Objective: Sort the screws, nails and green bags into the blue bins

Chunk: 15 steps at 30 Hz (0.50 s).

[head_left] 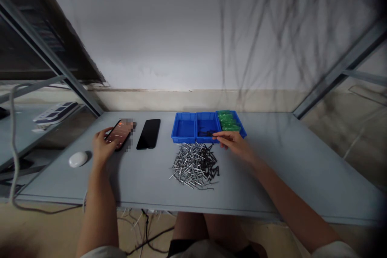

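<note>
L hand (pixel 102 145), wide grip, rests on black smartphone (pixel 119 135); R hand (pixel 232 145), narrow grip, at blue plastic bin (pixel 207 127) above loose steel nails (pixel 193 166); held item can't tell.

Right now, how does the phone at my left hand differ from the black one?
The lit phone shows a glowing screen, the dark phone a black one. The left hand touches the lit phone, not the dark phone. Both lie flat on the table.
</note>
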Available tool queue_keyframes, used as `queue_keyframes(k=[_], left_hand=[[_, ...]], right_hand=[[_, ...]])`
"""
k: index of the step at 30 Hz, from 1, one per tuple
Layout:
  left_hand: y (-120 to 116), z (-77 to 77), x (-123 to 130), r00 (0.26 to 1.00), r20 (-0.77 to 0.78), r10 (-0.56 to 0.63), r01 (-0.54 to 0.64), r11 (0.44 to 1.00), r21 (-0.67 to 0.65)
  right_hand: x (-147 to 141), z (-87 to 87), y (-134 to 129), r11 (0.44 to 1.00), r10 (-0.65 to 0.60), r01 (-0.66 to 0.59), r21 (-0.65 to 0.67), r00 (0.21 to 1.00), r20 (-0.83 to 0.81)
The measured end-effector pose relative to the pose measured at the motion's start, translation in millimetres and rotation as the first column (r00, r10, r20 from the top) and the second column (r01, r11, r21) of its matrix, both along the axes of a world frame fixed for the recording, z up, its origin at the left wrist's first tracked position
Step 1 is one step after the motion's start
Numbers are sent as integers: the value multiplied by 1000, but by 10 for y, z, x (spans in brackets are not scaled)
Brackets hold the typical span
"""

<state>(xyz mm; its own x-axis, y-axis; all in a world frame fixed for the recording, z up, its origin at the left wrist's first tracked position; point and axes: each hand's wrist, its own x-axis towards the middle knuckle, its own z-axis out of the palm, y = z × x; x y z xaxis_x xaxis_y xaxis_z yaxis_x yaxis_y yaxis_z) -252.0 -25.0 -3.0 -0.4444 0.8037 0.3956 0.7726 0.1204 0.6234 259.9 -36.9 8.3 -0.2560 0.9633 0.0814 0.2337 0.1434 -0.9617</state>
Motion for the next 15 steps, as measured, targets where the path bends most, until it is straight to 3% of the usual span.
queue_keyframes(k=[15], left_hand=[[-13, 35, 39, 1000, 4, 18, -17, 1000, -19]], right_hand=[[-45, 25, 1, 992, -110, 104, -65, 990, -85]])
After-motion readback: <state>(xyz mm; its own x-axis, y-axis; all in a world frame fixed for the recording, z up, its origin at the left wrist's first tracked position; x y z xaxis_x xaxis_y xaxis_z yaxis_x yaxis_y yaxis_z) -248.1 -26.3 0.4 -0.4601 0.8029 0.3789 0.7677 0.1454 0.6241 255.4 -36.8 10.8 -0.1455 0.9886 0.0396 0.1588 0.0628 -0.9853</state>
